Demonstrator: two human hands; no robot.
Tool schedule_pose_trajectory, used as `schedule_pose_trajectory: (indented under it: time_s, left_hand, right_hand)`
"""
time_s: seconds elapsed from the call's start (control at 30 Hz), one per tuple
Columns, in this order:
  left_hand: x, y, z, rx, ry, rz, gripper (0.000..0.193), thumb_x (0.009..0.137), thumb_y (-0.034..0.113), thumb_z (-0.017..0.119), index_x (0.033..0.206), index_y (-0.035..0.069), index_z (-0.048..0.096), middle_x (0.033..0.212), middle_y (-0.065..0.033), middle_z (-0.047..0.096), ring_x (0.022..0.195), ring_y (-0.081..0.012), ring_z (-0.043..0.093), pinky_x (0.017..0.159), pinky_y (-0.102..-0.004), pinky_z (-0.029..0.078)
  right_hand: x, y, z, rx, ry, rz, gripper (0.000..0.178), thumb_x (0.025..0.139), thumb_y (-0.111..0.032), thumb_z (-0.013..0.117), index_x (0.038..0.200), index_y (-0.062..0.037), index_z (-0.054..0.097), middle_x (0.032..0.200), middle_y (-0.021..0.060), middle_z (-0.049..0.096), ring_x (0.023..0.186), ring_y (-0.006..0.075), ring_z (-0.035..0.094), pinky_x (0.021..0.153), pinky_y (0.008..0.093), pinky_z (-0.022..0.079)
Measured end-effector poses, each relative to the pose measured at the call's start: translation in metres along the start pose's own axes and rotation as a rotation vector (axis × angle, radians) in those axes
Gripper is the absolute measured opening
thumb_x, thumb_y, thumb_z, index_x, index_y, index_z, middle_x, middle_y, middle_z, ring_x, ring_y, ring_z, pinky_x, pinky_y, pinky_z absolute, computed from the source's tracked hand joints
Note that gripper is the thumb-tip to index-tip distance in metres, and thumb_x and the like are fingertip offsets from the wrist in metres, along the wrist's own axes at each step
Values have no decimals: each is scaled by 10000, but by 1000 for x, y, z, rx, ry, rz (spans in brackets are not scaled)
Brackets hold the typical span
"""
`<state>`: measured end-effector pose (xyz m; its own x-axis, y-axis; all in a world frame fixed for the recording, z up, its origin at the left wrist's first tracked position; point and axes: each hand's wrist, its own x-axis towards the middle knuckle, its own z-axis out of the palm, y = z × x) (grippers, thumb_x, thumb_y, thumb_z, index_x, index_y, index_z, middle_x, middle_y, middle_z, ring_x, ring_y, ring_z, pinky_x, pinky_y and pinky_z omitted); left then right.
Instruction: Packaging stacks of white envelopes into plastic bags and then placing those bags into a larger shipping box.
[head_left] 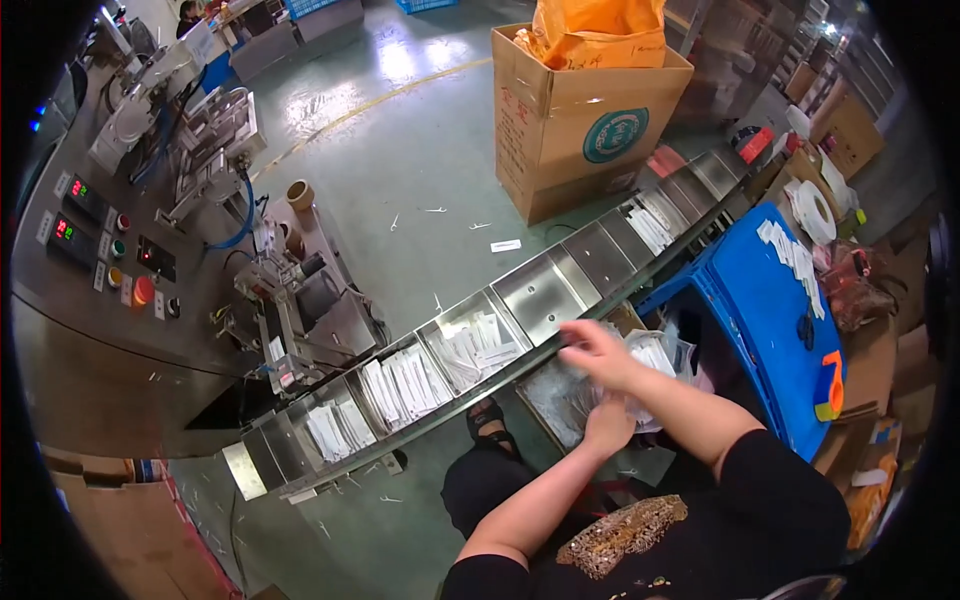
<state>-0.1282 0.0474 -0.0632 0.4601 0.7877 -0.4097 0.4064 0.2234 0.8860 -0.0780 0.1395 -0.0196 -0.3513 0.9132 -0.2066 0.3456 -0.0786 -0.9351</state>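
My right hand [592,352] is held over the near edge of a metal conveyor [545,300] divided into compartments. Its thumb and fingers are apart, and nothing shows between them. Lower down, my left hand [610,428] reaches toward white slim packets [652,354] in an open carton beside the conveyor. Its fingers are blurred and partly hidden, so I cannot tell whether they hold anything. Loose clear plastic wrappers [562,395] lie near that hand. Thin white packets [475,350] lie in several compartments, with another upright row of packets [405,385] to the left.
A blue bin lid [770,330] on my right carries white strips [790,262], scissors [806,328] and an orange tape dispenser [830,385]. Beyond the conveyor stands a tall carton [570,130] with an orange bag. A machine control panel [110,245] is at left.
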Motion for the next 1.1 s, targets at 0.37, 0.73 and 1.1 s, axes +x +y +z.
schedule_pose_trajectory:
  time_s: [0.37, 0.73, 1.1]
  left_hand:
    - [-5, -38, 23, 86, 180, 266, 568, 847, 423, 490, 1328, 148, 368, 1351, -89, 411, 1247, -237, 378, 996, -339, 332]
    - [-3, -28, 14, 59, 285, 278, 435, 831, 361, 504, 1167, 85, 503, 1115, -159, 568, 1020, -328, 540, 830, -423, 438]
    - [4, -33, 20, 75, 215, 356, 334, 819, 231, 496, 1103, 59, 539, 1038, -180, 593, 931, -341, 578, 798, -441, 459]
  right_hand:
    - [112, 11, 118, -909, -423, 270, 621, 723, -184, 632, 1266, -63, 355, 1230, 277, 437, 1035, 410, 524, 869, 419, 450]
    - [106, -5, 110, -893, -545, 75, 479, 724, -92, 605, 1172, -94, 437, 1000, 202, 600, 964, 361, 573, 794, 441, 465]
    - [129, 8, 98, -614, -108, 110, 245, 777, -209, 539, 899, -9, 612, 883, 233, 609, 831, 376, 598, 733, 417, 484]
